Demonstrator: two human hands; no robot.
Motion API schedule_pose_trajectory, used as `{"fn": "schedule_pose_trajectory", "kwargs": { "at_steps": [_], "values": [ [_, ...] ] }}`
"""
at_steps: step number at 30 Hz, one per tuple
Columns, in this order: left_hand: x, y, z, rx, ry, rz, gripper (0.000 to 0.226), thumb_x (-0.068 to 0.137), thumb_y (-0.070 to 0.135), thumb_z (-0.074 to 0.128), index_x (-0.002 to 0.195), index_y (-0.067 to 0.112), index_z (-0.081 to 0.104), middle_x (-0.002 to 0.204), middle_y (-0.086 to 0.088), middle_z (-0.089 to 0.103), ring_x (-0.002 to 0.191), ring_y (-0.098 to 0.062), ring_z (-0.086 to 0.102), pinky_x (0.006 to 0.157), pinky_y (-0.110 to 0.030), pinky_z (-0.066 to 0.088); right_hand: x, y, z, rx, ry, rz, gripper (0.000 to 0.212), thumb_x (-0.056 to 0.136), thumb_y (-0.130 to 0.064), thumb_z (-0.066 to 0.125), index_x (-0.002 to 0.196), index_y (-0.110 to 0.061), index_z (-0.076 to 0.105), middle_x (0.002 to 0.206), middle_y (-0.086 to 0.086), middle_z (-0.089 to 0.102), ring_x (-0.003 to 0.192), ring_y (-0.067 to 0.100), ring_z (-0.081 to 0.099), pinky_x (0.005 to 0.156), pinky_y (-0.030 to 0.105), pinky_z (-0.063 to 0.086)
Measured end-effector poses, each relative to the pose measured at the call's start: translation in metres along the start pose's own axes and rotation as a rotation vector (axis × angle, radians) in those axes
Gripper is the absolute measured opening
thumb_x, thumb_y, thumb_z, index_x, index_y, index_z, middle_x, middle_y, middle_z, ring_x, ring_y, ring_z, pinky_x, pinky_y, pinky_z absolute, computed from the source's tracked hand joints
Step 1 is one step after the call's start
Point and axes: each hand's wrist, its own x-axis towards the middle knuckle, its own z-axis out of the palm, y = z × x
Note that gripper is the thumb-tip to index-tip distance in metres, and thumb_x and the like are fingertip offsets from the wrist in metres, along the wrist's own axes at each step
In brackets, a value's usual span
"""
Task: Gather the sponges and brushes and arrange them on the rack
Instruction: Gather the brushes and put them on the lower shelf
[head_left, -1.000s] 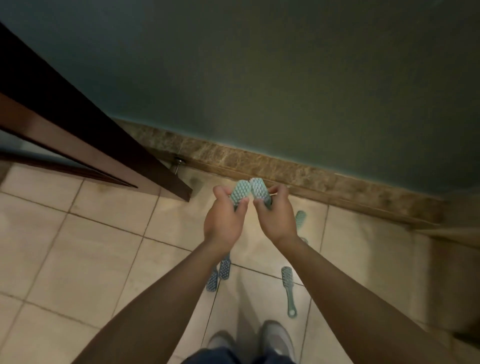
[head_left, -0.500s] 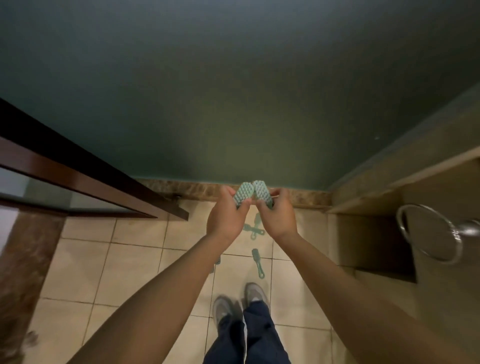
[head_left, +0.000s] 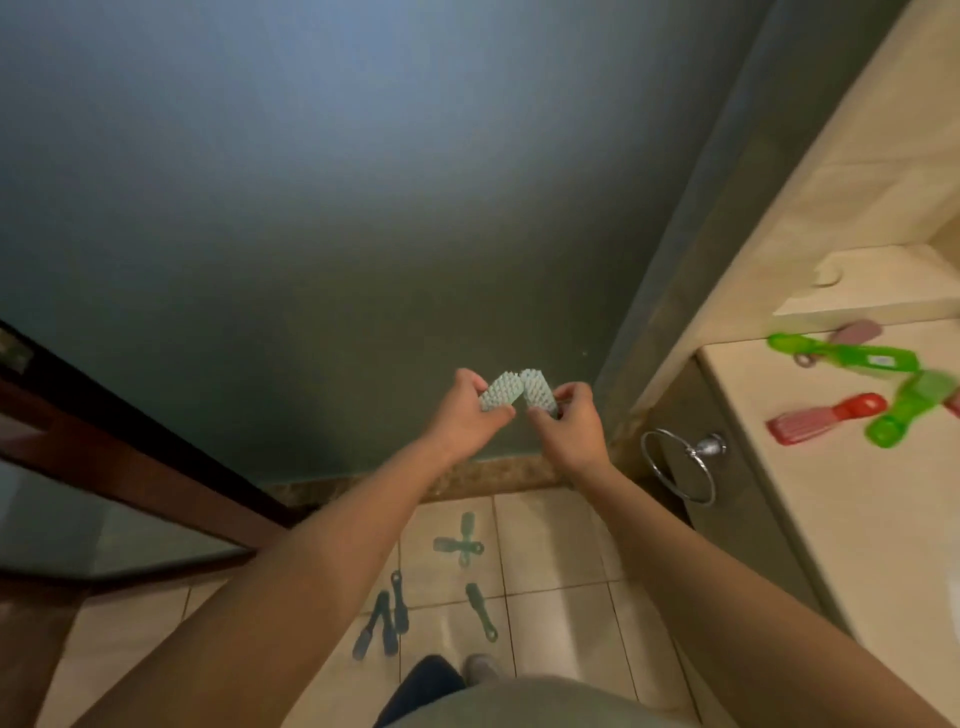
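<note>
My left hand (head_left: 462, 415) grips a pale teal bristle brush (head_left: 498, 392), and my right hand (head_left: 571, 426) grips a second one (head_left: 537, 389). Both brush heads are raised in front of the dark green wall, bristles up, touching each other. Several teal brushes lie on the floor tiles below: a crossed pair (head_left: 460, 545), a single one (head_left: 480, 610) and a darker cluster (head_left: 384, 621). On the beige counter (head_left: 857, 519) at the right lie two green brushes (head_left: 841, 353) (head_left: 909, 408), a red brush (head_left: 826, 418) and a pink one (head_left: 857, 330).
A chrome towel ring (head_left: 680, 467) hangs on the counter's side. A dark wooden door (head_left: 130, 467) stands at the left. A raised beige ledge (head_left: 883, 291) sits at the counter's back. My legs and a shoe (head_left: 480, 667) show at the bottom.
The view has lifted and swung right, bringing the counter and its brushes into sight. Both hands have risen from near the floor while still holding the two brushes together.
</note>
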Motion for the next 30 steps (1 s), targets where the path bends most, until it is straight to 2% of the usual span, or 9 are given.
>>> {"fn": "schedule_pose_trajectory", "kwargs": {
  "at_steps": [2, 5, 8, 10, 13, 20, 24, 26, 30],
  "values": [
    [-0.002, 0.02, 0.005, -0.005, -0.054, 0.03, 0.042, 0.077, 0.024, 0.072, 0.105, 0.018, 0.04, 0.097, -0.005, 0.058, 0.071, -0.015, 0.052, 0.061, -0.03, 0.042, -0.005, -0.002, -0.02, 0.073, 0.048, 0.026, 0.027, 0.082, -0.025, 0.064, 0.098, -0.02, 0.044, 0.083, 0.001, 0.056, 0.067, 0.019, 0.056, 0.064, 0.038, 0.049],
    [-0.003, 0.051, 0.016, -0.064, -0.155, 0.063, 0.045, 0.078, 0.018, 0.067, 0.113, 0.019, 0.039, 0.106, -0.004, 0.058, 0.062, -0.01, 0.049, 0.049, -0.024, 0.037, -0.01, -0.002, -0.049, 0.18, 0.12, 0.079, 0.025, 0.074, -0.033, 0.06, 0.09, -0.025, 0.042, 0.082, 0.007, 0.057, 0.063, 0.025, 0.057, 0.061, 0.043, 0.05],
    [-0.008, 0.079, 0.033, -0.105, -0.269, 0.105, 0.044, 0.085, 0.011, 0.059, 0.123, 0.015, 0.037, 0.11, -0.005, 0.057, 0.059, -0.012, 0.051, 0.047, -0.023, 0.04, -0.024, -0.002, -0.078, 0.285, 0.222, 0.148, 0.014, 0.089, -0.012, 0.051, 0.1, -0.015, 0.044, 0.079, 0.009, 0.055, 0.055, 0.02, 0.053, 0.05, 0.03, 0.046],
    [-0.013, 0.095, 0.048, -0.118, -0.334, 0.147, 0.041, 0.09, 0.008, 0.054, 0.126, 0.013, 0.037, 0.112, -0.011, 0.059, 0.057, -0.012, 0.052, 0.046, -0.023, 0.041, -0.035, 0.002, -0.095, 0.326, 0.305, 0.192, 0.018, 0.092, -0.003, 0.048, 0.108, -0.01, 0.044, 0.08, 0.011, 0.055, 0.053, 0.017, 0.053, 0.041, 0.021, 0.042],
    [-0.024, 0.116, 0.071, -0.142, -0.439, 0.199, 0.036, 0.095, 0.006, 0.05, 0.129, 0.009, 0.039, 0.114, -0.014, 0.061, 0.056, -0.011, 0.056, 0.044, -0.02, 0.044, -0.055, 0.009, -0.117, 0.421, 0.459, 0.228, 0.019, 0.091, -0.003, 0.052, 0.108, -0.011, 0.047, 0.083, 0.012, 0.058, 0.059, 0.019, 0.058, 0.049, 0.028, 0.046],
    [-0.077, 0.159, 0.116, -0.169, -0.725, 0.284, 0.035, 0.096, 0.005, 0.052, 0.131, 0.008, 0.047, 0.108, -0.008, 0.065, 0.072, -0.012, 0.066, 0.061, -0.021, 0.058, -0.123, 0.026, -0.166, 0.566, 0.763, 0.281, 0.023, 0.093, -0.001, 0.053, 0.116, -0.003, 0.053, 0.084, 0.016, 0.063, 0.052, 0.017, 0.059, 0.041, 0.023, 0.049],
    [-0.113, 0.172, 0.143, -0.174, -0.814, 0.327, 0.028, 0.095, 0.006, 0.052, 0.123, 0.008, 0.051, 0.091, -0.004, 0.063, 0.061, -0.013, 0.063, 0.052, -0.02, 0.055, -0.165, 0.04, -0.187, 0.597, 0.905, 0.315, 0.02, 0.094, -0.008, 0.055, 0.114, -0.007, 0.054, 0.091, 0.019, 0.067, 0.053, 0.02, 0.061, 0.038, 0.02, 0.044],
    [-0.131, 0.176, 0.158, -0.151, -0.861, 0.355, 0.025, 0.096, 0.01, 0.052, 0.12, 0.008, 0.053, 0.086, -0.005, 0.062, 0.057, -0.013, 0.061, 0.048, -0.021, 0.053, -0.187, 0.047, -0.195, 0.612, 0.973, 0.329, 0.016, 0.094, -0.01, 0.055, 0.109, -0.007, 0.057, 0.083, 0.016, 0.065, 0.051, 0.02, 0.059, 0.037, 0.019, 0.041],
    [-0.167, 0.182, 0.187, -0.091, -0.964, 0.415, 0.02, 0.098, 0.018, 0.049, 0.112, 0.007, 0.058, 0.076, -0.004, 0.058, 0.054, -0.013, 0.052, 0.046, -0.023, 0.045, -0.227, 0.068, -0.213, 0.664, 1.098, 0.373, 0.017, 0.092, -0.01, 0.055, 0.106, -0.003, 0.06, 0.071, 0.008, 0.058, 0.045, 0.016, 0.051, 0.046, 0.028, 0.044]
  ]
}}
